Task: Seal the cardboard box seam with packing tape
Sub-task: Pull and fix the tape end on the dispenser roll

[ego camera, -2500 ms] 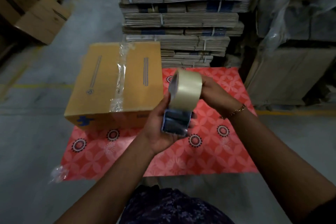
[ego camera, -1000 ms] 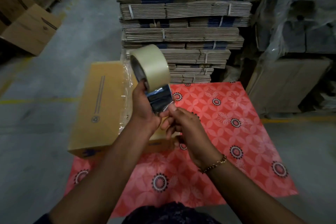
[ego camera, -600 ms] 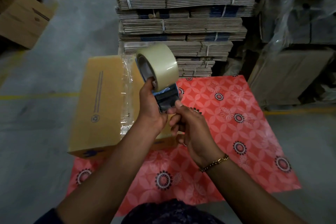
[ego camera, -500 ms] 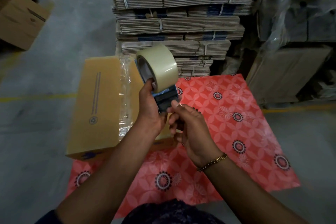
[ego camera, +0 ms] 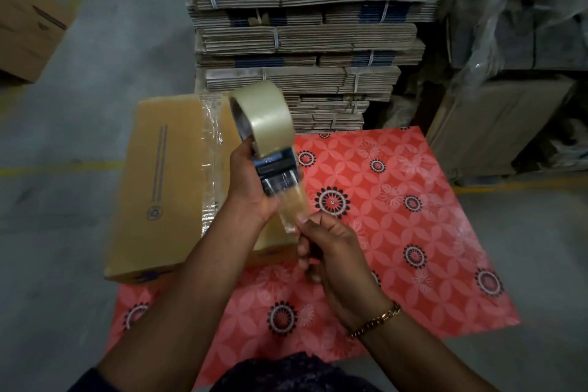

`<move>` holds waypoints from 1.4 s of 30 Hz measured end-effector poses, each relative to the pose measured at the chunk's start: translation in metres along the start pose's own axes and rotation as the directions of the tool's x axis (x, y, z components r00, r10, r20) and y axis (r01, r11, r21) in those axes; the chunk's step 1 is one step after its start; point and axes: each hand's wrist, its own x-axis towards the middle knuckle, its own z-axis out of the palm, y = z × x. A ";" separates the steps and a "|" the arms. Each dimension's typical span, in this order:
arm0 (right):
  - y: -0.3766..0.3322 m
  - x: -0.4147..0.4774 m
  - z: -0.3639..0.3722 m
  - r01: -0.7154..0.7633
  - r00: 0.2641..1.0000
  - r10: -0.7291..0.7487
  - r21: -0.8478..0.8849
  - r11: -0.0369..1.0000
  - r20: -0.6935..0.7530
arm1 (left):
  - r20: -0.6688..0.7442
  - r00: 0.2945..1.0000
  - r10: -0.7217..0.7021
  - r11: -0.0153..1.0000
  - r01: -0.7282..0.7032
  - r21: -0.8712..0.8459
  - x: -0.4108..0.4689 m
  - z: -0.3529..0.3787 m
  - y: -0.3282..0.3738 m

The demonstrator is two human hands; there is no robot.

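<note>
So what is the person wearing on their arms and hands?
Both forearms are bare, with no gloves on either the left hand or the right hand. A gold chain bracelet circles the right wrist. A bit of dark sleeve shows high on the left arm, at the picture's bottom edge.

no readable text, round recycling-type symbol printed on cardboard box top, blue print on its front illegible

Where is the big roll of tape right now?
The tape roll sits mid-frame on a blue dispenser gripped by the left hand, above the cardboard box.
</note>
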 end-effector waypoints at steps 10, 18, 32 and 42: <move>0.055 0.012 -0.022 -0.232 0.970 0.227 -0.049 0.972 -0.084 | -0.300 0.954 -0.022 0.903 0.148 0.403 0.021 -0.061 -0.033; 0.080 0.011 -0.032 -0.339 0.939 0.334 -0.054 0.939 -0.082 | -0.209 0.954 0.214 0.573 0.051 0.818 0.030 -0.097 -0.035; 0.085 0.019 -0.021 -0.379 0.925 0.377 -0.113 0.918 -0.039 | 0.384 0.765 0.517 -0.187 -0.337 0.923 -0.040 -0.129 -0.070; 0.086 0.021 -0.026 -0.328 0.945 0.322 -0.138 0.935 -0.067 | 0.562 0.744 0.361 -0.299 -0.478 0.826 -0.056 -0.138 -0.088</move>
